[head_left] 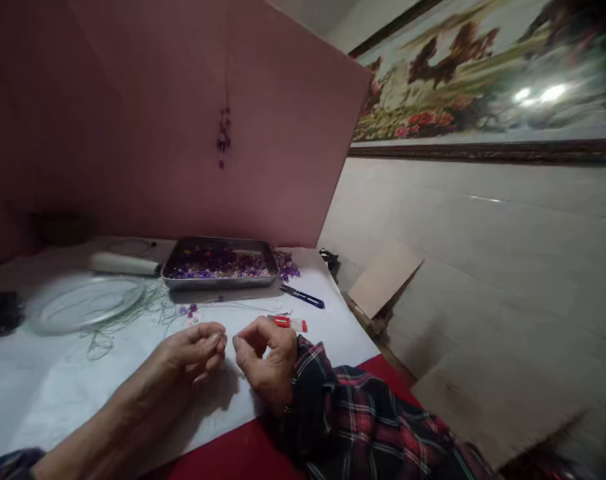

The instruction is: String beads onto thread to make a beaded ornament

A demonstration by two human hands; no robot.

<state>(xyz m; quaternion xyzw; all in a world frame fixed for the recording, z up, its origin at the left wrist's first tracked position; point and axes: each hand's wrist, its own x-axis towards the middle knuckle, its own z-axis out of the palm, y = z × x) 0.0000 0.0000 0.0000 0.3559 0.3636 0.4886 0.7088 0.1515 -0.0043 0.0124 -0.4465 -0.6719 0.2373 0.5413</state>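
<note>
Seen from the head camera, you work with bare hands over a white-covered table (47, 393), your left hand (193, 350) and right hand (270, 360) facing each other just apart near its front edge. The fingers of your left hand are drawn in narrow towards the thumb; whether they grip anything fine, you cannot tell from here. The thumb and forefinger of your right hand curl into a narrow loop, and it is likewise impossible to tell whether they close on something.

Just beyond your left hand lie a few loose beads (191, 309), purple and pale, with tangled pale thread (147, 303) spreading to the left. A red lighter-like object (289, 323) lies just behind your right hand, and dark blue snips (305, 297) rest farther back. Behind them stands a metal tray (223, 283) holding many purple beads (217, 267), with a purple bead cluster (287, 267) at its right end. A white roll (127, 264) lies to its left, near a clear ring (57, 327). A beaded strand (223, 137) hangs before the pink panel (287, 133); your right sleeve (363, 413) is dark plaid.
</note>
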